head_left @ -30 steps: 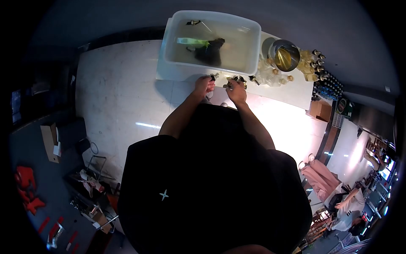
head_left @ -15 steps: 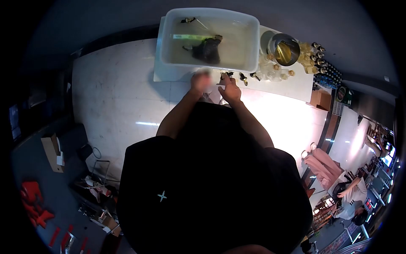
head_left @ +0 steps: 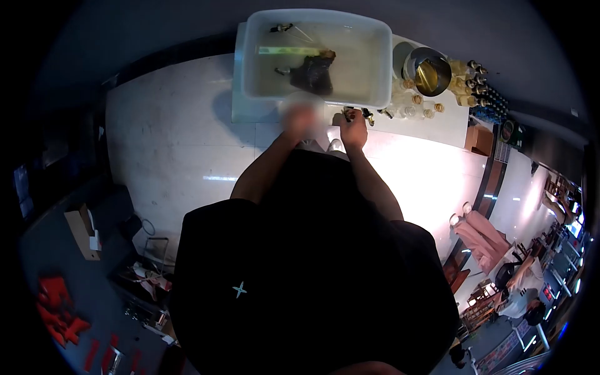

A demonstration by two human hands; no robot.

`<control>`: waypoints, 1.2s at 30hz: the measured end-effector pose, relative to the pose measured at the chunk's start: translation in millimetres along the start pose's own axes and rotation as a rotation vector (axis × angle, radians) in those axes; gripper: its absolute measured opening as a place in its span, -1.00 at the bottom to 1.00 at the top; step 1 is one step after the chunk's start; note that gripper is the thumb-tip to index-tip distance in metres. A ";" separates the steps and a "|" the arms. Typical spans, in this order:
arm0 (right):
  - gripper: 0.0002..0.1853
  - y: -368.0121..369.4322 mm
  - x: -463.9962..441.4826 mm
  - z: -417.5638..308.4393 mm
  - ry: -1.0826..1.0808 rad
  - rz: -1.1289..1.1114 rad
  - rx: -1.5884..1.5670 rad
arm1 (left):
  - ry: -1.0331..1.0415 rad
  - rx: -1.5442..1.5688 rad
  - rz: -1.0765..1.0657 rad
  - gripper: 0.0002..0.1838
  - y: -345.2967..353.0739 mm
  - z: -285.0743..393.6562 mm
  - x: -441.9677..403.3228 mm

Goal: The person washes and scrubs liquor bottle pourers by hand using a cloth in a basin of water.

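My left hand (head_left: pixel 300 125) is at the near side of a white plastic tub (head_left: pixel 317 102). A blurred patch covers its fingers and anything in them. My right hand (head_left: pixel 355 132) is beside it, with its fingers closed around a small black and brass-coloured fitting (head_left: pixel 349 114) on the white surface. Another such fitting (head_left: pixel 370 117) lies just right of the fingers. Cloudy water stands in the tub. In it are a dark, soft-looking thing (head_left: pixel 312 76) and a small fitting with a thin tube (head_left: pixel 281 28).
A round metal bowl (head_left: pixel 428 72) with yellowish contents stands right of the tub. Clear glass bottles (head_left: pixel 409 109) and several bottles with black and gold tops (head_left: pixel 465 84) are nearby. A cardboard box (head_left: pixel 479 140) sits beyond. Another person (head_left: pixel 487 240) is at the right.
My right hand's fingers, extended beside the fitting before, are now closed around it. My left hand is still near the tub's edge, blurred in both frames. The view has shifted slightly.
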State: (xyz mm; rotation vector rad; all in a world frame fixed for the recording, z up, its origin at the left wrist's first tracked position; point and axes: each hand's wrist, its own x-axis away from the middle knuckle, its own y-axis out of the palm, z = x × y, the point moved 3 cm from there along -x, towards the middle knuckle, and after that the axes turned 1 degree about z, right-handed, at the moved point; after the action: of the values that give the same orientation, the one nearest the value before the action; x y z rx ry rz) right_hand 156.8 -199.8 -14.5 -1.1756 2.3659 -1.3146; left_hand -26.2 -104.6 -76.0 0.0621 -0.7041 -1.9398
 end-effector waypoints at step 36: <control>-0.56 39.6 0.4 -10.9 0.470 -0.471 -0.923 | 0.780 -1.193 -0.101 -0.91 -26.9 -33.4 -17.4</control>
State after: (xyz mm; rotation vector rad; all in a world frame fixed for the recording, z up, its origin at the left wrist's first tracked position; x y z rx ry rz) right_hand 129.4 -181.7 -39.0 -1.9092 3.3517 -0.5641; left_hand -28.5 -96.7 -121.5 0.1009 0.9922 -1.9221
